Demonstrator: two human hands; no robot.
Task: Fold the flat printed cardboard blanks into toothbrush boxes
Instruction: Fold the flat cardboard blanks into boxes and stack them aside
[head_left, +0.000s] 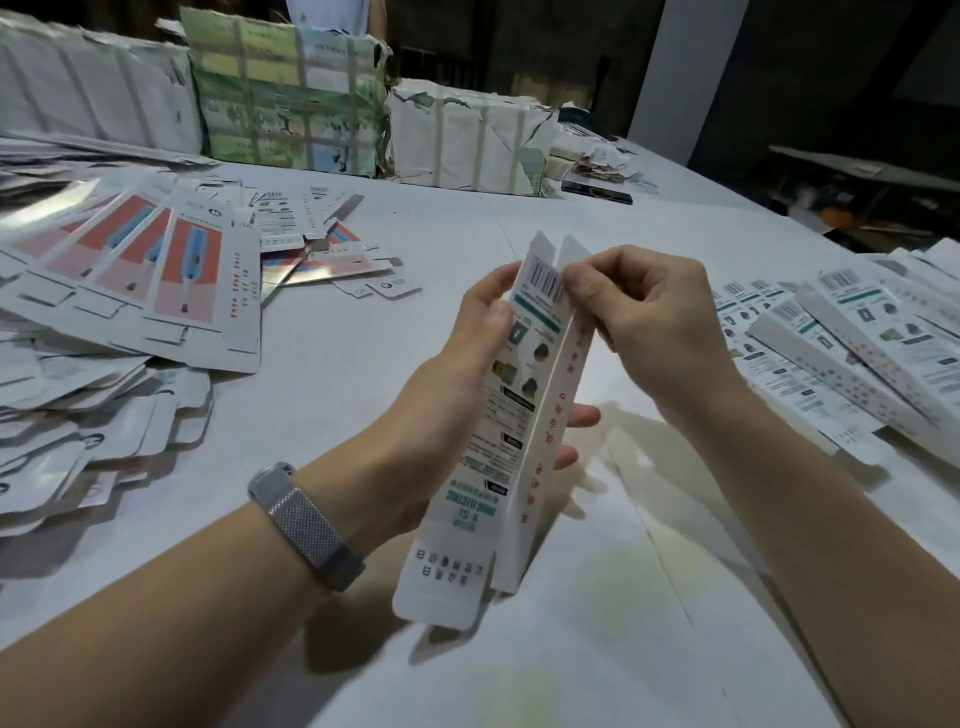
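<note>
Fingers of both hands, left (457, 364), right (649, 312), closed on upright blank (514, 415); barcode end uppermost

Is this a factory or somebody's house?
Probably a packing workshop: heaps of flat printed blanks cover the big table, strapped paper-wrapped bundles stand behind, and folded boxes pile up at right.

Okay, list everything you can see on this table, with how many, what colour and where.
Held blank: one, white with teal print, centre, partly folded.
Flat blanks: many, white, red and blue, left pile.
Folded boxes: many, white with teal print, right pile.
Wrapped bundles: three or so, white and green, far edge.
Table: one, white.
Wristband: one, grey, left wrist.
Left hand: grips the held blank.
Right hand: pinches its top flap.
</note>
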